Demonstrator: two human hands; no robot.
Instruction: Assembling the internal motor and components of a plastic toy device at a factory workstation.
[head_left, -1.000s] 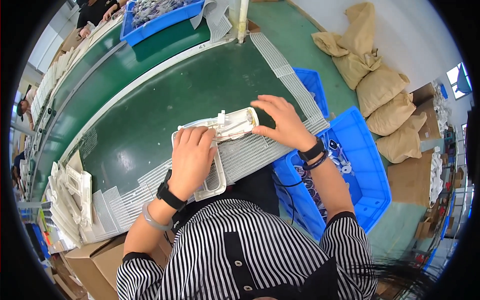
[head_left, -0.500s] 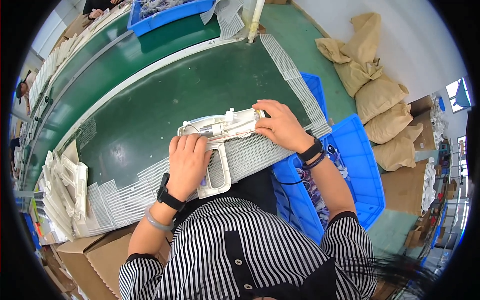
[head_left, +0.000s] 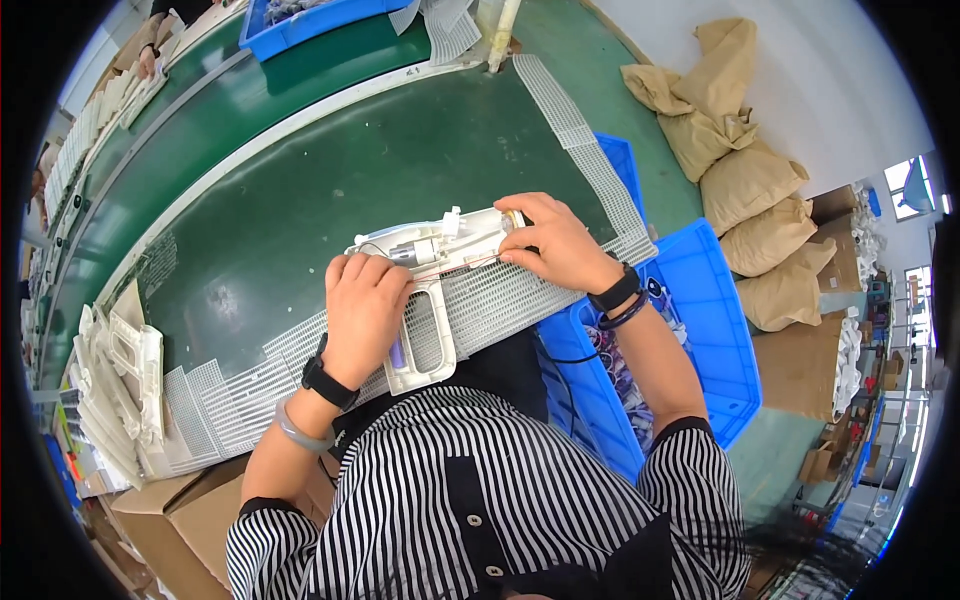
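Observation:
A white plastic housing half [head_left: 428, 345] with a looped handle lies on the table's near edge, open side up. Inside it sit a small silver motor [head_left: 404, 254], a white upright part [head_left: 452, 222] and thin wires. My left hand [head_left: 366, 308] is closed over the left end of the housing, fingertips by the motor. My right hand [head_left: 560, 245] pinches the far right end between thumb and fingers, beside a round yellowish part [head_left: 515, 219]. What lies under the left fingers is hidden. A purple piece [head_left: 397, 354] shows by the handle.
White plastic shells [head_left: 120, 385] are stacked at the left end of the green table [head_left: 260, 260]. Blue bins [head_left: 700, 330] with purple-and-white pieces stand at my right. Behind runs a green conveyor [head_left: 210, 125] with a blue tray [head_left: 320, 30]. Brown sacks [head_left: 750, 180] lean on the wall. A co-worker's hand [head_left: 147, 62] is far left.
Both hands keep their hold on the housing, with only slight finger shifts. The whole view has shifted a little. The co-worker's hand at the far left has reached down to the shells there.

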